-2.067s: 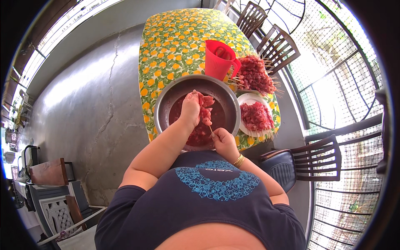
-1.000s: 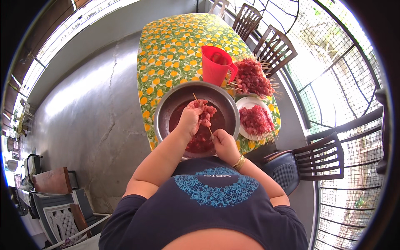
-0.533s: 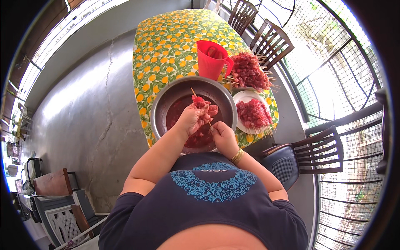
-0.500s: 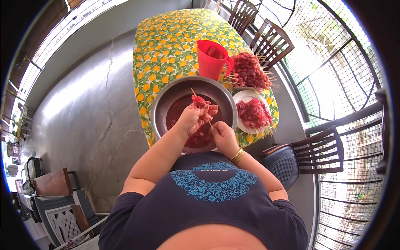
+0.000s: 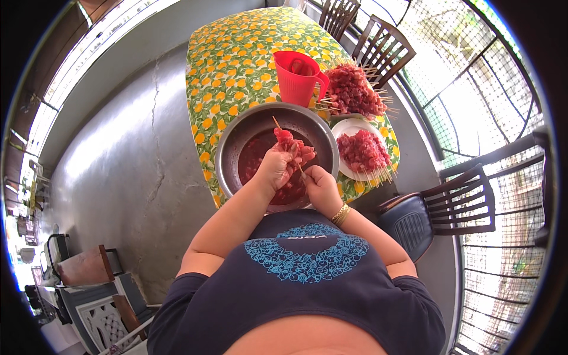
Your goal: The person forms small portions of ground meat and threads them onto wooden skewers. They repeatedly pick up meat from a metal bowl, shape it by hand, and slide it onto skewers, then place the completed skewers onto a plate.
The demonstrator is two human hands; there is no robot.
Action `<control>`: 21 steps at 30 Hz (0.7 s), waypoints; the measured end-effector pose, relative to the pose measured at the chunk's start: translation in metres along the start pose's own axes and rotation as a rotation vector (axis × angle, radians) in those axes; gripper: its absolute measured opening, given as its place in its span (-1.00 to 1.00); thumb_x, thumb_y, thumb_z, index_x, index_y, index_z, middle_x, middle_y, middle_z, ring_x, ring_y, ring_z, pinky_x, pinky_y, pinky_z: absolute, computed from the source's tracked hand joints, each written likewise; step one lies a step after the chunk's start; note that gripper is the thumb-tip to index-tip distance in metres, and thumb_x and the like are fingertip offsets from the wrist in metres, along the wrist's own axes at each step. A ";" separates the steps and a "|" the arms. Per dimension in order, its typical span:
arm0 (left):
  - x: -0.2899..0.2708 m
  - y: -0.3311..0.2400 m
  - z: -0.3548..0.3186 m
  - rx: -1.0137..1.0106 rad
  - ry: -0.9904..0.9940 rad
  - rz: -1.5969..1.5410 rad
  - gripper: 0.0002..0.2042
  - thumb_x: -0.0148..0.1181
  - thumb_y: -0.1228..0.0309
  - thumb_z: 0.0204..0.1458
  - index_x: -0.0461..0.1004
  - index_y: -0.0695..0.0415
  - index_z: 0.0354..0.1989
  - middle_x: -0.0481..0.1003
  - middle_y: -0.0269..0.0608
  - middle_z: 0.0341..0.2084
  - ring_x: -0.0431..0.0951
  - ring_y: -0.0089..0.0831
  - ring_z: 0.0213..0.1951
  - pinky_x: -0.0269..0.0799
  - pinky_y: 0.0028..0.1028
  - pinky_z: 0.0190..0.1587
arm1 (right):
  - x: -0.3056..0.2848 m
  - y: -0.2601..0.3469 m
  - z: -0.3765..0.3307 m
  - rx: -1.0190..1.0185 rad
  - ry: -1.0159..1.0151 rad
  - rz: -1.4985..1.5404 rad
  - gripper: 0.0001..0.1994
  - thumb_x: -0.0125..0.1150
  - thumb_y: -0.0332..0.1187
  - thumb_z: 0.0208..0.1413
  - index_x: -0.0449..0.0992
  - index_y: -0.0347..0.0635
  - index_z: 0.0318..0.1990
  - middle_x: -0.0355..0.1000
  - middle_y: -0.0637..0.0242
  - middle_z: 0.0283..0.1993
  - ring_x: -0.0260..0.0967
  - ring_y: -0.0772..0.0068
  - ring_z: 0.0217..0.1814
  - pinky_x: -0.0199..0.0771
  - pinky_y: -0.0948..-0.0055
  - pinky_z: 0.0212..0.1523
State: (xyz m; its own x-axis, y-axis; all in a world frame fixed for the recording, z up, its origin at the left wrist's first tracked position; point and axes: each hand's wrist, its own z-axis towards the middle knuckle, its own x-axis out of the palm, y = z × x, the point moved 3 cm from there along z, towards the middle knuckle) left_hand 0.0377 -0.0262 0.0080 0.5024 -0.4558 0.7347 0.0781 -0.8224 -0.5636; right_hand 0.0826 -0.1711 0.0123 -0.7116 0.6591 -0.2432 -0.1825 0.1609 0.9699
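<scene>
Over a large metal bowl (image 5: 232, 127) I hold a wooden skewer (image 5: 276, 122) threaded with raw red meat (image 5: 303, 152). My left hand (image 5: 277, 167) is closed around the meat on the skewer. The fingers of my right hand (image 5: 321, 186) pinch the skewer's lower end. Dark red liquid with meat pieces (image 5: 251, 161) lies in the bowl beneath my hands. To the right, a white plate (image 5: 342, 129) carries a heap of meat skewers (image 5: 362, 151). Behind it is a taller pile of meat skewers (image 5: 354, 90), their sticks poking out on both sides.
A red plastic pitcher (image 5: 293, 83) stands just behind the bowl on the tablecloth (image 5: 236, 53), patterned with yellow fruit. Dark wooden chairs (image 5: 384, 50) line the table's far right side. Another chair with a dark padded seat (image 5: 406, 225) is close by my right arm.
The whole view has shifted slightly. Both hands keep their hold on the skewer and meat, with the meat sitting a little farther right in my left hand.
</scene>
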 end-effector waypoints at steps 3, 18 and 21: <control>0.001 0.000 0.001 0.006 0.040 -0.001 -0.83 0.07 0.43 0.27 0.38 0.22 -0.03 0.53 0.09 -0.13 0.58 -0.12 -0.06 0.55 -0.33 -0.03 | -0.001 -0.004 0.002 0.060 -0.001 0.088 -0.87 0.15 -0.42 0.23 0.48 -0.31 -0.30 0.45 0.17 -0.50 0.38 0.45 -0.45 0.43 0.40 -0.35; -0.005 -0.019 0.012 0.050 -0.055 0.242 -0.83 0.06 0.31 0.29 0.45 0.17 -0.17 0.58 -0.04 -0.23 0.62 -0.32 -0.16 0.63 -0.34 -0.16 | -0.011 0.008 -0.004 -0.069 0.012 -0.112 -0.88 0.10 -0.39 0.20 0.49 -0.24 -0.29 0.51 0.01 -0.40 0.50 -0.08 -0.29 0.48 0.14 -0.25; -0.003 -0.021 0.011 0.081 -0.041 0.281 -0.83 0.05 0.31 0.29 0.44 0.16 -0.19 0.58 -0.02 -0.27 0.63 -0.31 -0.22 0.64 -0.36 -0.26 | -0.011 0.008 -0.004 -0.099 0.014 -0.095 -0.89 0.09 -0.41 0.18 0.50 -0.24 -0.29 0.52 0.00 -0.38 0.51 -0.08 -0.26 0.50 0.15 -0.22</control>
State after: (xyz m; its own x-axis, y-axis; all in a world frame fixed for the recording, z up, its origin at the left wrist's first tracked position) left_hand 0.0439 -0.0038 0.0138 0.5482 -0.6463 0.5308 -0.0016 -0.6355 -0.7721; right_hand 0.0864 -0.1798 0.0231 -0.6968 0.6342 -0.3351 -0.3155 0.1486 0.9372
